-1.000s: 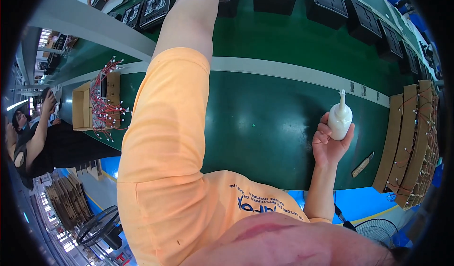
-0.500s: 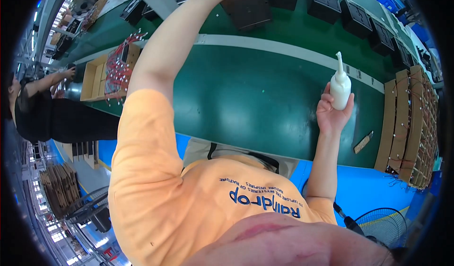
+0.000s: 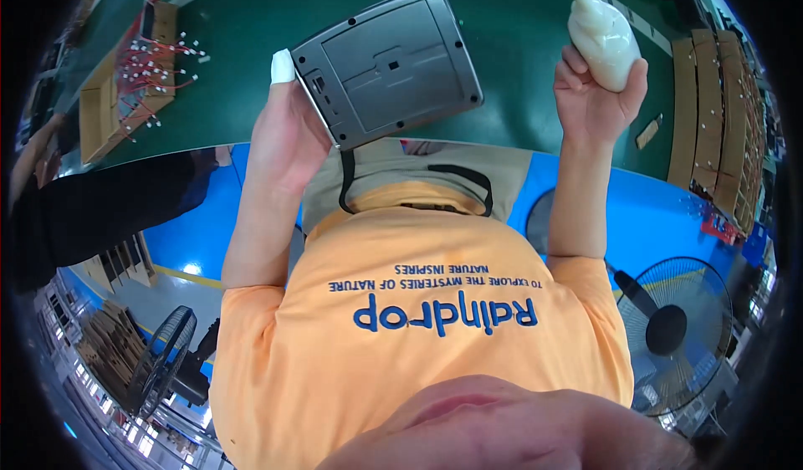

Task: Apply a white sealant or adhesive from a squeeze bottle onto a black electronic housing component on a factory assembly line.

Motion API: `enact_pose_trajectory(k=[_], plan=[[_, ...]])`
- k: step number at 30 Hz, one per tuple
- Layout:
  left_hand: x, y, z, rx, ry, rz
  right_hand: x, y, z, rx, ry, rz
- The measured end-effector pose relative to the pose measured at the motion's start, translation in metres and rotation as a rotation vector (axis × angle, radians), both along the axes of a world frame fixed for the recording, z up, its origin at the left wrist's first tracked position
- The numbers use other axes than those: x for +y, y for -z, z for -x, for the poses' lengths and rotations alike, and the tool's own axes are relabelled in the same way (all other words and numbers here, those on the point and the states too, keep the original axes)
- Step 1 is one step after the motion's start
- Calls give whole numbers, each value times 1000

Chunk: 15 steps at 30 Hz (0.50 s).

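My left hand [image 3: 288, 140] grips a dark grey plastic device housing [image 3: 393, 68] by its left edge, tilted above the bench. The face toward me has a large rectangular panel, a small square hole at its middle, screw holes round the border and port openings near my palm. A white cover wraps my thumb tip. In my right hand [image 3: 595, 102] is a white squeeze bottle [image 3: 606, 48] with a long narrow nozzle, my fingers closed round its lower part. The nozzle points up and left, apart from the housing.
A green bench [image 3: 226, 52] spans the front. Cardboard box [image 3: 109, 119] with red wires stands left, and cardboard dividers [image 3: 703, 110] with wires right. A cutter knife [image 3: 648, 131] lies near the right edge. A co-worker's arm [image 3: 38, 148] is far left; fans [image 3: 665, 328] stand behind.
My left hand has come back from the far side of the bench and now carries the grey housing close to me. The bottle stays in my right hand, its nozzle leaning more left.
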<state>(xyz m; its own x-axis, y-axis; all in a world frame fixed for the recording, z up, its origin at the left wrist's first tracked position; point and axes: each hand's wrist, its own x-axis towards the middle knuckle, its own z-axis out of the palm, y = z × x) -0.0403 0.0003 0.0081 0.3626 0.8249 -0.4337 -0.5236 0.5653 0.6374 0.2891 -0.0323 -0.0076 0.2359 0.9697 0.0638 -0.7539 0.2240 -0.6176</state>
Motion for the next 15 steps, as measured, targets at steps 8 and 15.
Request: enact_pose_trajectory(k=[8, 15], plan=[[-8, 23, 18, -9, -113, 100, -24, -27, 70, -1004, 267, -199], [-13, 35, 22, -80, -118, 90, -20, -28, 104, -1238, 210, -388]])
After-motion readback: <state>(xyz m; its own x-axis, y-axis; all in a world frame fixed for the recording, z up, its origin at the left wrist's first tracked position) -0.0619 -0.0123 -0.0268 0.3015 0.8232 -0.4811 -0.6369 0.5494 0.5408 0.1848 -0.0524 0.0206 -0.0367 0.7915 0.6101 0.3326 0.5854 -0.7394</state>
